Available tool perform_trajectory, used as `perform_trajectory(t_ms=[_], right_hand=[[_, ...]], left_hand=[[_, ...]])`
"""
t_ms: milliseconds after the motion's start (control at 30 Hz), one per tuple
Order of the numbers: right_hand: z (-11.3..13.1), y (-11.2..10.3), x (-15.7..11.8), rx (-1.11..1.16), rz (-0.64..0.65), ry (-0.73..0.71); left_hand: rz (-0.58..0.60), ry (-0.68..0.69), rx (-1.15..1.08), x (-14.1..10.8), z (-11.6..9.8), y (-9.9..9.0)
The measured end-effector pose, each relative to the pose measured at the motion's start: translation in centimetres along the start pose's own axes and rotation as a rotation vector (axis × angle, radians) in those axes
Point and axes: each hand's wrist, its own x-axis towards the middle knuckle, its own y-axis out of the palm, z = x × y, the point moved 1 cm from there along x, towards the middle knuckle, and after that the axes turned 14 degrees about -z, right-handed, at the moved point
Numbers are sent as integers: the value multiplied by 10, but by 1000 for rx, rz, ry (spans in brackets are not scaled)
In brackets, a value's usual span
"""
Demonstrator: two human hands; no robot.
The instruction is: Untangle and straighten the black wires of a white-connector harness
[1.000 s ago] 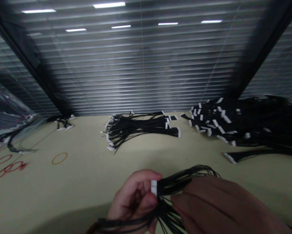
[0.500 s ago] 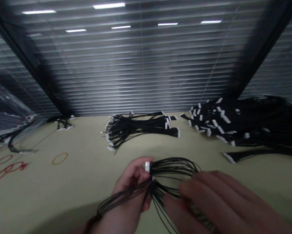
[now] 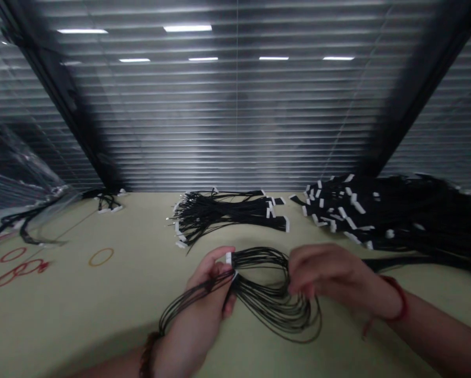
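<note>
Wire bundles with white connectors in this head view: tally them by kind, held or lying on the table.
Looped bundle held by left hand and right hand: 1
Small bundle on the table: 1
Medium bundle: 1
Large heap: 1
Total: 4

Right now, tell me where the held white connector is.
In the head view, the white connector sits in the left hand, beside the looped black wires.
</note>
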Motion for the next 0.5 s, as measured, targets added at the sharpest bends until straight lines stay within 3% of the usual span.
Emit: perform_trajectory(t_ms=[133, 333, 400, 500], right_hand=[[-4, -38, 16, 113, -524, 109], [51, -57, 25, 353, -837, 436], [59, -51, 21, 478, -788, 550], [62, -25, 11, 364, -353, 666]], left_hand=[[16, 6, -23, -3, 0, 1], [148, 96, -89, -9, 11, -2], [145, 116, -101, -12, 15, -4], [159, 105, -143, -18, 18, -6]])
